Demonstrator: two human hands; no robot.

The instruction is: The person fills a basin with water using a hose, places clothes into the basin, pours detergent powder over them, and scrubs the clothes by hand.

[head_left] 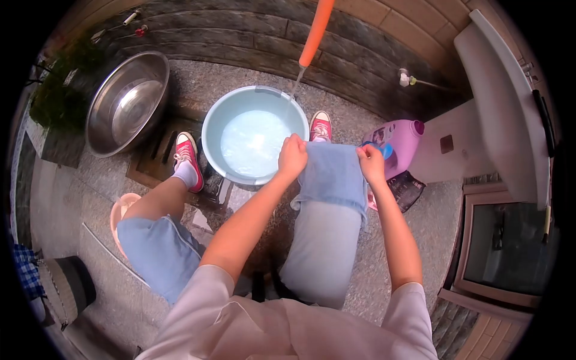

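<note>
My left hand (pixel 293 158) is closed on the left edge of a light blue denim trouser leg (pixel 333 168), over my right knee. At the opposite edge my right hand (pixel 371 162) pinches the same cloth. The denim looks folded back there, with a paler stretch of fabric above it on the thigh. The other trouser leg (pixel 157 252) is bunched at my left knee, leaving the shin bare. Just beyond my left hand sits a light blue basin (pixel 208 141) holding water. An orange hose (pixel 316 36) runs a thin stream into it.
A steel basin (pixel 99 129) leans at the left by a floor drain (pixel 157 157). My red sneakers (pixel 187 157) flank the blue basin. A purple jug (pixel 408 141) and a dark packet (pixel 408 191) stand right of my right hand. A pink tub (pixel 117 219) is behind my left leg.
</note>
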